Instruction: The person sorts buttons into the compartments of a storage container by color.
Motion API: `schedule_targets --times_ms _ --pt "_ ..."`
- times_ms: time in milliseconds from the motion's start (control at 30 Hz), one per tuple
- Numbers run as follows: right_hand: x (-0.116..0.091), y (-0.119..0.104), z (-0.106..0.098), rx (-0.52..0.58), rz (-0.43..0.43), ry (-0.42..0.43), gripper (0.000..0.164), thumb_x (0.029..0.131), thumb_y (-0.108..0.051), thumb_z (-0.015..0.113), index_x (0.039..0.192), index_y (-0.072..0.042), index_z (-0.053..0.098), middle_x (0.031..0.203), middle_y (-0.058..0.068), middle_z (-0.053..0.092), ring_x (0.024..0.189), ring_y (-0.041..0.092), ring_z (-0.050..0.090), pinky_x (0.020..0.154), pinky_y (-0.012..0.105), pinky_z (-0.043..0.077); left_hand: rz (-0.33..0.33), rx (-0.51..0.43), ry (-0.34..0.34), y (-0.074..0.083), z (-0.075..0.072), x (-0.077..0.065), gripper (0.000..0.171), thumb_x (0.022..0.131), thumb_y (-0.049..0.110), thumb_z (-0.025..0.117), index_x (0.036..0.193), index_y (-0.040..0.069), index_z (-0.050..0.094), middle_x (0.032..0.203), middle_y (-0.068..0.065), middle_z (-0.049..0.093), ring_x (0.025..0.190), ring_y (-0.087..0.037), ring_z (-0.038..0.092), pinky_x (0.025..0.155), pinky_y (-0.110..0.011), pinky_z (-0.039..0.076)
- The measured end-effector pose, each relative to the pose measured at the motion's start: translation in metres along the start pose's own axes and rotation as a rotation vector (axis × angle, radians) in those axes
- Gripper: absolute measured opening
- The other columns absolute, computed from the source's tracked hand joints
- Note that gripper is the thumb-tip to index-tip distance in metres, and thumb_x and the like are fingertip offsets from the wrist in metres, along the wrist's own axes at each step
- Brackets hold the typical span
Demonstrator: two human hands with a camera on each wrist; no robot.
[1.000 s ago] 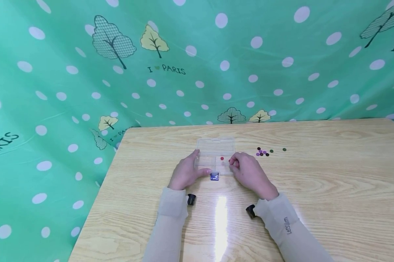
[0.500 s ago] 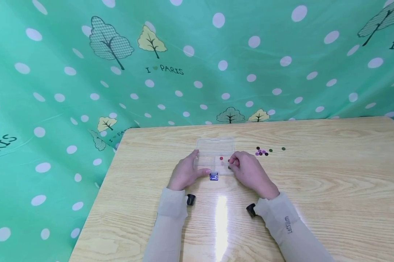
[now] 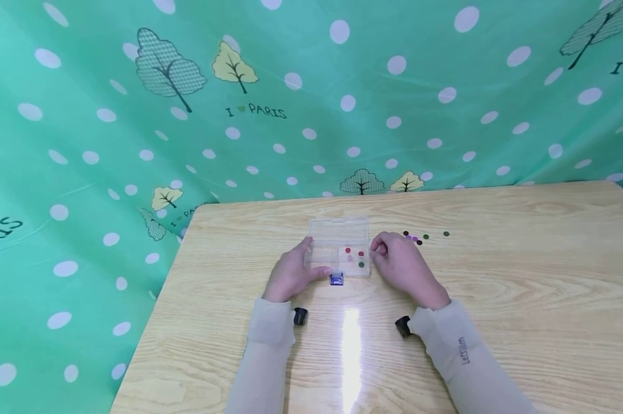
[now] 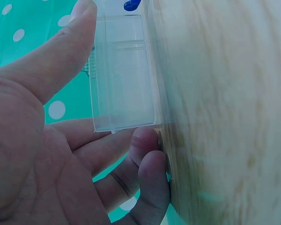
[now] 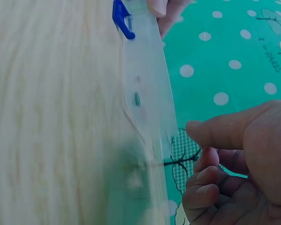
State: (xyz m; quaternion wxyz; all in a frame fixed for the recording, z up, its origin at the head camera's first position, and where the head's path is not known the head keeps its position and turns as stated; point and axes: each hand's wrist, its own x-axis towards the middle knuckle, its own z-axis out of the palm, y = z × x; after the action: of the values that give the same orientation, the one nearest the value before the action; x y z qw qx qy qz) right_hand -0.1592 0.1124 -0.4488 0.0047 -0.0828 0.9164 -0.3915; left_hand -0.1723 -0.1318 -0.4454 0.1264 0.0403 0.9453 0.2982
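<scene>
An open, clear plastic box [image 3: 321, 256] lies on the table, its lid [image 3: 338, 230] folded back and a blue latch [image 3: 336, 279] at its front. My left hand [image 3: 297, 270] holds its left end, thumb along the front and fingers round the far side; the left wrist view shows the thumb [image 4: 61, 58] against the wall. In the right compartment lie two red discs [image 3: 348, 250], a green disc [image 3: 361, 264] and a faint pale spot. Just right of the box is my right hand [image 3: 404, 264], fingers loosely curled, thumb and forefinger apart, nothing held.
Behind the right hand lie small loose discs: black [image 3: 419, 242], purple [image 3: 414, 238] and green [image 3: 426, 237], with another green disc [image 3: 446, 234] farther right. The hand partly hides this group. A green dotted curtain [image 3: 270, 115] hangs behind the wooden table [image 3: 523, 276].
My right hand has let go of the green disc, which now lies in the right compartment, and has drawn back to the right. The left hand stays on the box.
</scene>
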Motion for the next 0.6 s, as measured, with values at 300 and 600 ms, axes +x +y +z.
schedule_targets --times_ms 300,600 --pt "0.001 0.011 -0.012 0.015 0.050 0.006 0.005 0.096 -0.008 0.064 0.099 -0.005 0.066 0.080 0.004 0.057 0.073 0.021 0.052 0.066 0.034 0.047 0.001 -0.009 0.001 -0.001 0.001 0.000 0.097 0.082 0.042 0.082 0.157 0.006 0.033 0.155 -0.017 0.041 0.141 -0.037 0.041 0.113 -0.049 0.038" --pt "0.000 0.023 -0.023 0.003 0.083 0.032 0.011 0.098 -0.011 0.059 0.103 -0.003 0.065 0.082 0.006 0.057 0.074 0.022 0.052 0.069 0.035 0.044 0.000 -0.013 0.001 -0.001 0.000 0.000 0.098 0.081 0.042 0.083 0.157 0.006 0.033 0.155 -0.017 0.041 0.141 -0.037 0.041 0.113 -0.049 0.038"
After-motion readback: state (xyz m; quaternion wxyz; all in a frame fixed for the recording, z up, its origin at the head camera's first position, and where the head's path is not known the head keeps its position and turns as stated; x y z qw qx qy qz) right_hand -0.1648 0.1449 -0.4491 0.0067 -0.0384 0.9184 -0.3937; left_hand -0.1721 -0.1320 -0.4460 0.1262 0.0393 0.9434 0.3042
